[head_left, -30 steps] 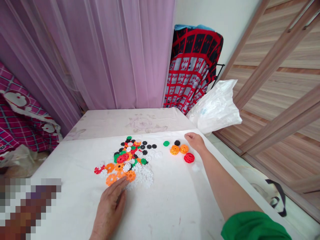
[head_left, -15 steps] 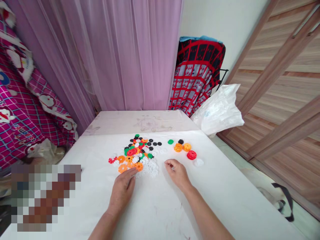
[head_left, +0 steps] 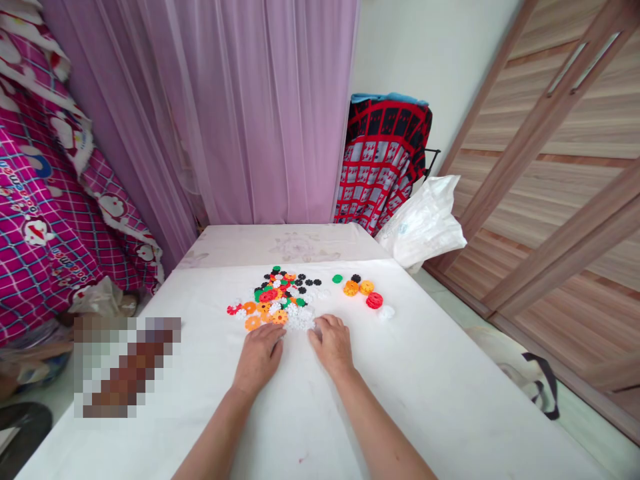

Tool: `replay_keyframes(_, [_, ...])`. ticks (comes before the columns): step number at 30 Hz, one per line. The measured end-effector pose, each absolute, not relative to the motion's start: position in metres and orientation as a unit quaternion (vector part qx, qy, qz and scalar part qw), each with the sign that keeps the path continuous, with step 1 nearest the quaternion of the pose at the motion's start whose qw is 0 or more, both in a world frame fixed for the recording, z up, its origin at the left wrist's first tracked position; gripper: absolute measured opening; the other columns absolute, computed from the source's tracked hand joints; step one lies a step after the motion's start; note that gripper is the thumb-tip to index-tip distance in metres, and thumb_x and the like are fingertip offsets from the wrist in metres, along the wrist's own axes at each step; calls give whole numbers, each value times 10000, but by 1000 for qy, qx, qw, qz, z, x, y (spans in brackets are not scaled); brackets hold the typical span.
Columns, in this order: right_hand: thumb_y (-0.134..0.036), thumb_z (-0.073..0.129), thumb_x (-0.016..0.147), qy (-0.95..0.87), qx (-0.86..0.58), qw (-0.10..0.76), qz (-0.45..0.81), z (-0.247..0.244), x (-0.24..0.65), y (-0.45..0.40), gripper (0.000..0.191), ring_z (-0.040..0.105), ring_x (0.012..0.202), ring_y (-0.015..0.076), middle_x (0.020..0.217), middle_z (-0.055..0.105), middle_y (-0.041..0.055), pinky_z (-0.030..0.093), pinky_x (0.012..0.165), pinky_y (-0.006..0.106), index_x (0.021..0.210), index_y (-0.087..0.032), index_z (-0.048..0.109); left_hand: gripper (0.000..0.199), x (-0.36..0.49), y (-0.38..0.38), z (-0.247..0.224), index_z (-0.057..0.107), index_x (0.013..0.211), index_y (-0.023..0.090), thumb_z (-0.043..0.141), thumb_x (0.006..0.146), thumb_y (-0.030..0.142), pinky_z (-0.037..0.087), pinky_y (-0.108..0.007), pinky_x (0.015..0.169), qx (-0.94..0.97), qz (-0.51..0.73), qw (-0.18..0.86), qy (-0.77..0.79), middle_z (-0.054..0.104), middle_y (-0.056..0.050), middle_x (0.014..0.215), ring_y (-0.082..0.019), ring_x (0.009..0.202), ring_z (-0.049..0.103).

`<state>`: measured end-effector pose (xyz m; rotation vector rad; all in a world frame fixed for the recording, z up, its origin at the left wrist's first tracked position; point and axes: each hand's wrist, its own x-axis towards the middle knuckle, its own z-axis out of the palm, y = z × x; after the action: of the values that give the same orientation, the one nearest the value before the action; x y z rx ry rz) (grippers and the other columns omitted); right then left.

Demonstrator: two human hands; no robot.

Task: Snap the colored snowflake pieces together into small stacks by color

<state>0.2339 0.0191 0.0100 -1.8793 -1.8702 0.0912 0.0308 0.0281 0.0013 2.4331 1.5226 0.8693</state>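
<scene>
A mixed pile of small notched plastic discs, shaped like snowflakes, lies mid-table, with black pieces [head_left: 301,277], orange pieces [head_left: 253,323], red pieces [head_left: 269,295] and white pieces [head_left: 300,319]. My left hand [head_left: 259,355] rests at the near edge of the pile, fingers forward beside the orange and white discs, thumb apart. On the other side of the white discs is my right hand [head_left: 333,343], its fingers bent and the thumb apart. Both hands look open. No piece shows in either one, though the fingertips partly hide what lies beneath them.
Sorted discs lie to the right: a green stack [head_left: 337,279], a black stack [head_left: 355,278], two orange stacks [head_left: 367,287], a red stack [head_left: 375,301] and a white stack [head_left: 387,312]. A white plastic bag [head_left: 423,223] hangs by the far right edge of the white-covered table [head_left: 425,373].
My right hand has moved left and turned, coming close to the white discs. My left hand stays at the pile's near edge. The camera view has shifted slightly.
</scene>
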Motion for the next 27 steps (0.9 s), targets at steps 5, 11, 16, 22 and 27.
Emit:
replay_keyframes(5, [-297,614,852,-681,-687,251,42,10,234,21,194,540,1043,210,1105,651,50,363,851,320,1014,-223,689,290,35,25,5,717,1055,267,516,854,210,508,-470,961,824,294,71,479,720,-49,1148,-248,1099,645])
replay_keyframes(11, [-317,617,849,-685,-679,258,53,12,234,21,239,535,1039,213,1106,646,50,353,843,321,1066,-239,682,294,36,24,4,732,973,243,469,858,183,546,-356,920,825,307,60,470,741,-45,1075,-189,996,686])
replay_keyframes(16, [-327,624,841,-684,-678,262,60,11,234,22,190,531,1027,206,1088,641,39,344,825,312,999,-256,702,310,34,24,4,724,1003,229,452,861,185,504,-409,984,795,314,26,518,709,-74,1149,-221,1087,642])
replay_keyframes(22, [-292,589,864,-686,-676,264,54,11,234,22,169,538,1013,199,1066,656,38,342,813,298,975,-245,707,363,30,27,3,662,1154,197,461,852,195,335,-544,1105,716,300,-3,631,578,-129,1361,-306,1298,483])
replay_keyframes(27, [-231,531,894,-676,-677,288,46,5,238,23,196,570,944,173,1007,691,27,355,809,268,903,-233,727,415,28,35,-4,582,1268,172,432,897,283,301,-614,1087,653,277,5,705,487,-171,1445,-346,1347,417])
